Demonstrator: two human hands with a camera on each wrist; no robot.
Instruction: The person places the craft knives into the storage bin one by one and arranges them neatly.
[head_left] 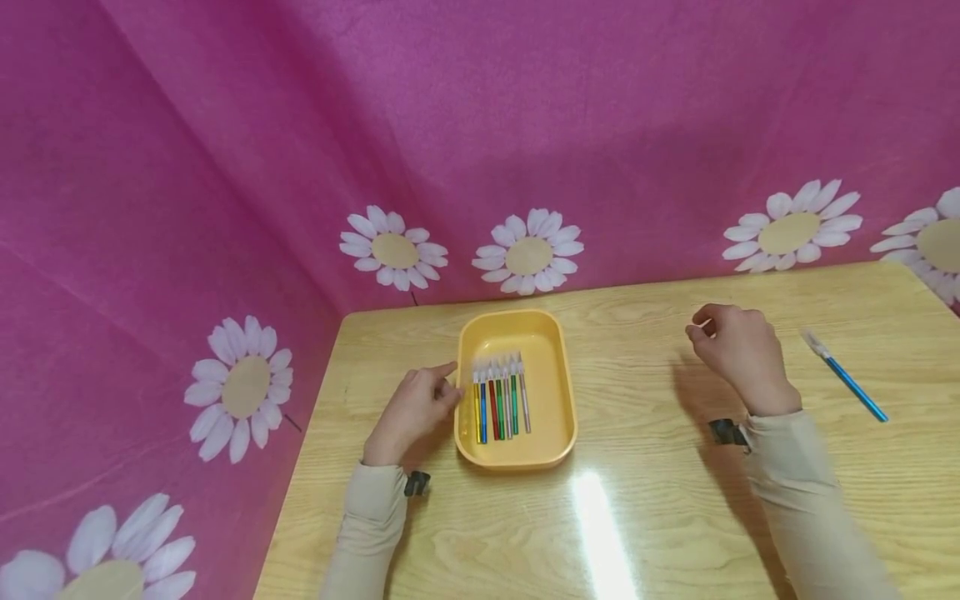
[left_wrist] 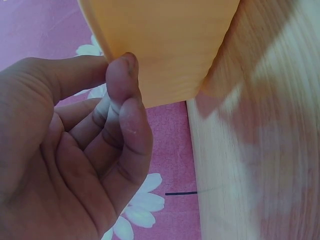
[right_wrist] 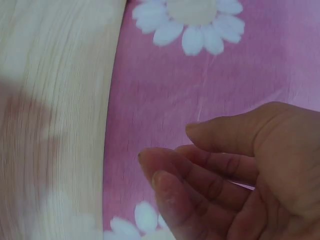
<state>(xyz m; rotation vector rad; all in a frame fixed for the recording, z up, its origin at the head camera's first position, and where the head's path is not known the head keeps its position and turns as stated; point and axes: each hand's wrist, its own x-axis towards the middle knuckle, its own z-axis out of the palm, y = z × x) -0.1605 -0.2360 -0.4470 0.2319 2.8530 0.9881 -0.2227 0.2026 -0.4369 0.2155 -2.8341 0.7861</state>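
Note:
A yellow tray (head_left: 551, 446) stands on the table, with several slim pen-like tools (head_left: 501, 408) lying side by side in its left half. Their shafts are yellow, blue, red, green and pinkish, with pale, translucent-looking tips; their exact kind is too small to tell. My left hand (head_left: 416, 408) pinches the tray's left wall, and the left wrist view shows its fingertips at the edge of the tray (left_wrist: 165, 50). Above the table's right part, my right hand (head_left: 742, 354) is held with loosely bent fingers and nothing in them. Beyond it, to the right, lies a single blue pen-like tool (head_left: 855, 387).
The wooden table (head_left: 637, 350) reaches back to a magenta cloth (head_left: 600, 108) printed with white daisies, which also hangs along the left side. A bright glare patch (head_left: 603, 533) shows on the tabletop in front of the tray.

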